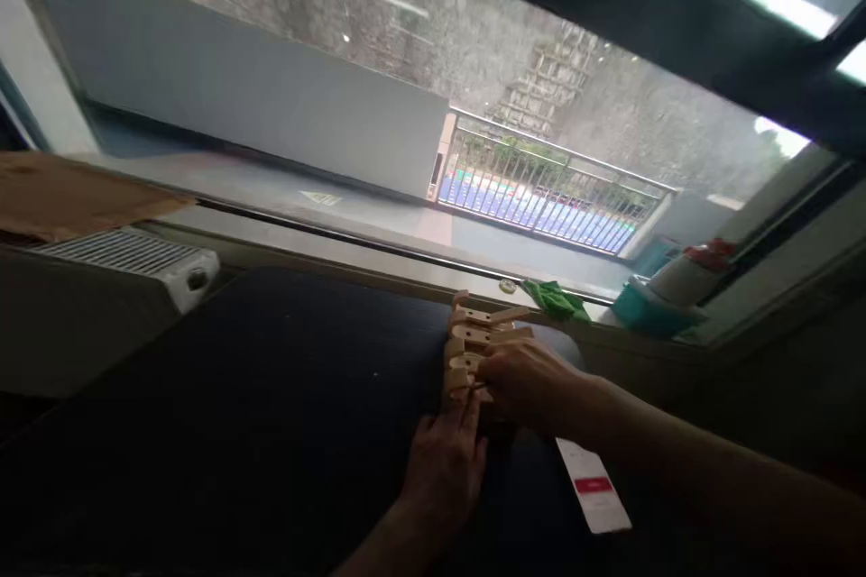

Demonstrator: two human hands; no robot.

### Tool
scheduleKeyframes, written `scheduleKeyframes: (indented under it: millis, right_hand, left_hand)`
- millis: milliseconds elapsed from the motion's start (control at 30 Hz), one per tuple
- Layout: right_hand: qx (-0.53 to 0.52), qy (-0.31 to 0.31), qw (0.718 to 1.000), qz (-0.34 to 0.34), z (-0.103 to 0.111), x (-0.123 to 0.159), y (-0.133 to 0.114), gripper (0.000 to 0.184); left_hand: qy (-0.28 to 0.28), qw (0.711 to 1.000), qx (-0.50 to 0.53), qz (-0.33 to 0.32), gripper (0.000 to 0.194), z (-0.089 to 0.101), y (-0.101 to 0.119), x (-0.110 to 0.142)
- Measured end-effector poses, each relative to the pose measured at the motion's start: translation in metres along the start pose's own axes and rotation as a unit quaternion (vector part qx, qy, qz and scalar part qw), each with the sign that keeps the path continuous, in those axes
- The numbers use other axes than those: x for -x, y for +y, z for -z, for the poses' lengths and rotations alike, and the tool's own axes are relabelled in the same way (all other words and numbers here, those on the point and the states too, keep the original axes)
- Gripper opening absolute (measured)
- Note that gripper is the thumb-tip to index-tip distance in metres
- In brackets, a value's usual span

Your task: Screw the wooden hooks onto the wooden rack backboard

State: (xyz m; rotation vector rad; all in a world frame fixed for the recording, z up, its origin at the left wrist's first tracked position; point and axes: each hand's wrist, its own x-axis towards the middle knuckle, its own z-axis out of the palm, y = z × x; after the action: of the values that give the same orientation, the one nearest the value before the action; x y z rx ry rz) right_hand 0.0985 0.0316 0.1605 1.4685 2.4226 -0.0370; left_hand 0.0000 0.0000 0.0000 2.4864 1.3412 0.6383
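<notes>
A row of light wooden pieces (472, 336), with dark round holes in several of them, lies near the right end of the black tabletop (304, 415). My left hand (445, 458) comes from below, fingers stretched forward and their tips resting on the near end of the row. Over the right side of the same pieces, my right hand (524, 377) is closed with the fingers bent together. A thin dark bit shows at its fingertips, but I cannot make out what it is. That hand and forearm hide part of the wooden row.
A white card with a red band (594, 485) lies under my right forearm. On the windowsill are a green cloth (556, 299), a small round item (507, 286) and a teal container (653, 306) with a white and red bottle (696, 272). A radiator (159, 266) stands at left.
</notes>
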Motion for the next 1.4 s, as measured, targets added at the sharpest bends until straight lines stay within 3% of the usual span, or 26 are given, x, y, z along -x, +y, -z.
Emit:
scheduleKeyframes:
  millis: [133,233,467,700,1167,1400]
  right_hand:
    - [-0.015,-0.003,0.996,-0.092,-0.009,-0.008,0.011,0.027]
    - [-0.014,-0.003,0.993,-0.115,-0.01,-0.009,0.019,0.033]
    - [0.006,-0.011,1.0,-0.028,0.011,0.001,0.014,0.021]
    - [0.049,-0.003,0.999,0.024,0.02,-0.004,0.005,0.014]
    - [0.021,-0.013,1.0,0.007,0.01,-0.014,0.015,0.019]
    - [0.028,-0.027,0.998,-0.05,0.011,-0.022,0.024,0.025]
  left_hand:
    - [0.002,1.0,0.008,-0.011,0.052,0.001,-0.001,-0.003]
    - [0.008,1.0,0.019,-0.023,0.055,0.0,-0.004,0.0]
    - [0.013,0.999,0.036,-0.026,0.06,-0.004,-0.011,0.017]
    - [-0.018,1.0,0.003,-0.012,0.057,0.007,-0.005,0.006]
    - [-0.04,0.999,-0.013,0.007,0.056,0.012,0.001,-0.001]
    - [-0.028,0.999,-0.01,0.015,0.057,0.007,0.0,-0.001]
